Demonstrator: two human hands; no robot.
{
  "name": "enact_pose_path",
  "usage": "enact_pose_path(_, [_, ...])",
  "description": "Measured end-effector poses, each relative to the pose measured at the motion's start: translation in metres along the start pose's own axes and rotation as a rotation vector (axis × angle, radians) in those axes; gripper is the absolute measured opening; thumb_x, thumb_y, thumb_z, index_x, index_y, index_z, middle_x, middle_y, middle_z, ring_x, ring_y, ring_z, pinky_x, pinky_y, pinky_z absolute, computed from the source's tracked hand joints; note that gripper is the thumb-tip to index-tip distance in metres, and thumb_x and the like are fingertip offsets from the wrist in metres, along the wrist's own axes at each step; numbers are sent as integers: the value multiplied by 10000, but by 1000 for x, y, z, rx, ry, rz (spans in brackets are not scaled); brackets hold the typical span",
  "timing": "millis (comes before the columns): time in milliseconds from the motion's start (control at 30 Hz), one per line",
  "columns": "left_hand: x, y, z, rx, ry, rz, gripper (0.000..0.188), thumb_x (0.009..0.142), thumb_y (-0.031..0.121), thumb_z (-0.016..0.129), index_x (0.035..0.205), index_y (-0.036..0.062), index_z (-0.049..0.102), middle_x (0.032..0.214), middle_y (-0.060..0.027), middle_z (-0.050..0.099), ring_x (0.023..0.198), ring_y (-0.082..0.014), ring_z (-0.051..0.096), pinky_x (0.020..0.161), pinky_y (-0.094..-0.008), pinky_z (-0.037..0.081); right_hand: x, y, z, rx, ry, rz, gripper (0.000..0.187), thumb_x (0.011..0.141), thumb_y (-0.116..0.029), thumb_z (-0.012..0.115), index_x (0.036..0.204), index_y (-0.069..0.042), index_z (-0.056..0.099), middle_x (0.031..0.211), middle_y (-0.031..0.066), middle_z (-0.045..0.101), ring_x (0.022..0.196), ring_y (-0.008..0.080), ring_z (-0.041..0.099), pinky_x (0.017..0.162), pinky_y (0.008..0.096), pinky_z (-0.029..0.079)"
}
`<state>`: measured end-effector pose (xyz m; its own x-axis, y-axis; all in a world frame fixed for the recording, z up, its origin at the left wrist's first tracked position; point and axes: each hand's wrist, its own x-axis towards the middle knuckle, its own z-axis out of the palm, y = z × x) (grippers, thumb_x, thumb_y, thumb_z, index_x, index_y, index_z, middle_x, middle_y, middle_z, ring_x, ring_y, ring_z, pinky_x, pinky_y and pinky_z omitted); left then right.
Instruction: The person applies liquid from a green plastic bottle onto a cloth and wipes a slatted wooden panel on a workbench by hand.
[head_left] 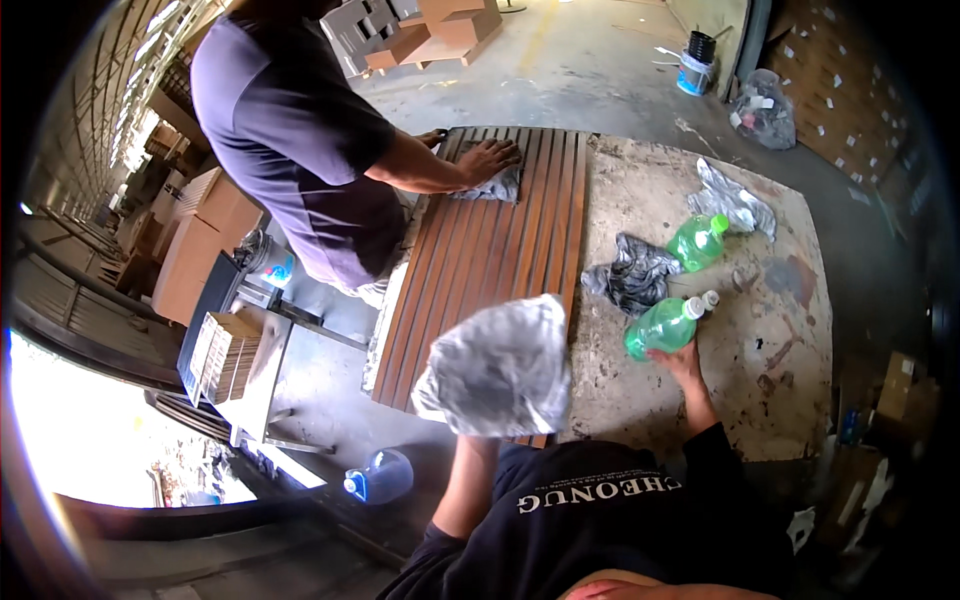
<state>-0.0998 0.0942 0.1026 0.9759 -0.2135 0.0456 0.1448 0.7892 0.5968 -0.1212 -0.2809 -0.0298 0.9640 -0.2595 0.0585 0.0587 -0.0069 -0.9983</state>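
Observation:
A crumpled grey rag is raised over the near end of the slatted brown wooden panel. My left hand holds it from below, its fingers hidden behind the cloth. On the right, my right hand is closed around the lower part of a green plastic bottle with a white cap, tilted over the worn table. A second small white piece shows beside that cap. Just beyond lie a dark grey rag and another green bottle with a bright green cap.
Across the panel, a co-worker presses a grey cloth on its far end. A light crumpled cloth lies on the table at the far right. A large clear bottle and a stand with stacked boards are at left.

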Motion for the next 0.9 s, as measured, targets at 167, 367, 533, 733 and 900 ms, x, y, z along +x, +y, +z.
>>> enact_pose_path(167, [-5, -42, -9, -13, -40, -40, 548, 952, 415, 431, 1344, 34, 395, 1288, -148, 484, 1170, -277, 502, 992, -413, 448, -9, 10, 17, -111, 117, -165, 939, 595, -177, 878, 1316, -42, 293, 1211, 105, 475, 1082, 227, 508, 925, 380, 431])
enact_pose_path(367, [-5, -75, -23, -35, -103, -55, 497, 970, 358, 431, 1361, 56, 373, 1292, -127, 470, 1174, -258, 490, 987, -392, 458, -13, -7, 37, -167, 241, -179, 927, 652, -257, 809, 1346, -28, 238, 1242, 148, 424, 1110, 262, 486, 940, 399, 420])
enact_pose_path(533, [32, -73, -64, -131, -205, -82, 462, 984, 310, 430, 1375, 75, 354, 1296, -110, 458, 1178, -241, 480, 983, -375, 467, -22, -43, 49, -329, -134, -251, 971, 650, -319, 779, 1375, -12, 210, 1227, 184, 433, 1125, 292, 488, 960, 425, 416])
enact_pose_path(733, [83, -84, -160, -539, -165, -311, 490, 987, 345, 386, 1393, 77, 324, 1336, -100, 419, 1216, -227, 424, 1028, -363, 377, -17, -103, 136, -438, -743, 117, 897, 698, -393, 760, 1358, -58, 253, 1201, 215, 543, 1078, 337, 566, 911, 446, 461])
enact_pose_path(900, [108, -135, -256, -422, -248, -335, 508, 996, 330, 349, 1433, 85, 265, 1402, -86, 367, 1288, -215, 346, 1097, -347, 263, 4, -122, 196, -935, -803, 298, 872, 697, -447, 739, 1351, -85, 292, 1036, 225, 626, 961, 400, 613, 813, 454, 493])
